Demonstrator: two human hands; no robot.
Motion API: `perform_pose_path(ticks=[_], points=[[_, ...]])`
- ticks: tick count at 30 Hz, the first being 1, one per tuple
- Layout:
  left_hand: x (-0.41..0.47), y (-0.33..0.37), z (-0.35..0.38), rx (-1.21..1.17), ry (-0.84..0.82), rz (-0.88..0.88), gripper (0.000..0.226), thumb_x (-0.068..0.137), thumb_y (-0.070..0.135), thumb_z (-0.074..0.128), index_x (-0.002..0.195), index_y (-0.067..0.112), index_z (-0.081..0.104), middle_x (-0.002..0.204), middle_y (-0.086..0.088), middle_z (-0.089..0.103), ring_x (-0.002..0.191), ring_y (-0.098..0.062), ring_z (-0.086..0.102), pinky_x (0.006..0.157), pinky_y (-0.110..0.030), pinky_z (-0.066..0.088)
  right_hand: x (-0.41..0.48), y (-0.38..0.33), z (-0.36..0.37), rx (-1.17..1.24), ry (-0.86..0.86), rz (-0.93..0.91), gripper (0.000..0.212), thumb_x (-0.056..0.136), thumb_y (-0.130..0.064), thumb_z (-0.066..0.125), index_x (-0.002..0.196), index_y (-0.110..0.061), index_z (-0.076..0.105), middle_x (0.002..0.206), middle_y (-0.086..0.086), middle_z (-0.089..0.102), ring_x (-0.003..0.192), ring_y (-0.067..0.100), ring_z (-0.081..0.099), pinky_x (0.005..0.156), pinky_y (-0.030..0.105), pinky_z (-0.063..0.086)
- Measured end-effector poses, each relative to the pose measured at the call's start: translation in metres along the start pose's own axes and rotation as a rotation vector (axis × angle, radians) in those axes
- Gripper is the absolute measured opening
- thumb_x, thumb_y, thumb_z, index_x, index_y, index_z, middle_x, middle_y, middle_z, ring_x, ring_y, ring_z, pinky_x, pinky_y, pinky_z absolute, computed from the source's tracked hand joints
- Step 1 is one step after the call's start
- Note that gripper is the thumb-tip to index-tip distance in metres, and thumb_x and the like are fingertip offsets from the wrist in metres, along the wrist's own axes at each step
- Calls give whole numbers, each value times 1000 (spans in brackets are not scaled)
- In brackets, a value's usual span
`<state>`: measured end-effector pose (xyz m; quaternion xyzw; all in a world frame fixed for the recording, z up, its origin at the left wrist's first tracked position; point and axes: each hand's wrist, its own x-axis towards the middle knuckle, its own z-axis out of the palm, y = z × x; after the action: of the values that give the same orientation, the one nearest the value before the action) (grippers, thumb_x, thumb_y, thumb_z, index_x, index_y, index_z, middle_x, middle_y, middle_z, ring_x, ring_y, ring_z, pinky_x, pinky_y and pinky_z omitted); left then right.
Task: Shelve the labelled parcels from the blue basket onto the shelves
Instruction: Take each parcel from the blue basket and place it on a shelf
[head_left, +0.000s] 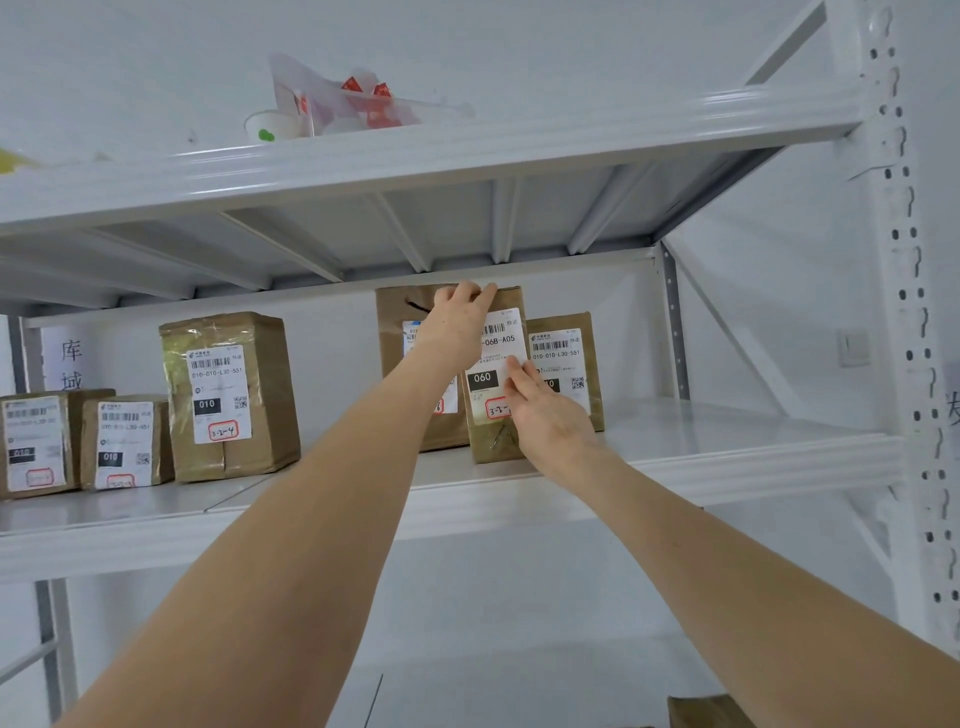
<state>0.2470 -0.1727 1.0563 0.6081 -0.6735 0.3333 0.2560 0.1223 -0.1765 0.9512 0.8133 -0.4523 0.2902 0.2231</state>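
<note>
Both of my bare arms reach up to the middle shelf, a smooth white-painted steel board. My left hand curls over the top edge of a tall brown parcel, fingers hooked on its upper rim. My right hand lies flat against the parcel's front, fingers loosely spread over its white label. The parcel stands upright on the shelf near its front edge, wrapped in kraft paper with glossy tape. Its label reads "06B-A05", with "060" in a black block and a handwritten code starting "3-2" in a red box.

Just behind it to the left stands another tall brown parcel, and to the right a shorter one labelled "010-010-L30-551". Farther left, well apart, a crinkled taped parcel reads "010" and "3-2-4", beside two lower boxes. On the top shelf sit a paper cup and a clear plastic bag.
</note>
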Motion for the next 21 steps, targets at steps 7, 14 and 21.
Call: perform_pose_path(ticks=[7,14,21], points=[[0,-5,8,7,-14,49,86,86,3,60,152,19,8,154,-2,16,143,-24,11,105,-38,36,4,1,4,-9,-9,15,64,95,4,34,153,-9,9,160,0,-11,148,16,-3,107,36,38],[-1,-8,12,34,-23,80,87,87,0,60,152,17,5,157,-4,7,145,-23,2,110,-36,34,11,0,9,-9,-5,37,61,96,2,35,152,-7,12,161,1,-8,148,17,-2,107,38,38],[1,-8,16,41,-30,90,86,87,-1,60,152,16,7,158,-6,4,146,-24,0,110,-38,35,15,1,15,-5,-18,53,64,94,3,37,152,-8,11,161,0,-10,148,18,-2,108,39,40]])
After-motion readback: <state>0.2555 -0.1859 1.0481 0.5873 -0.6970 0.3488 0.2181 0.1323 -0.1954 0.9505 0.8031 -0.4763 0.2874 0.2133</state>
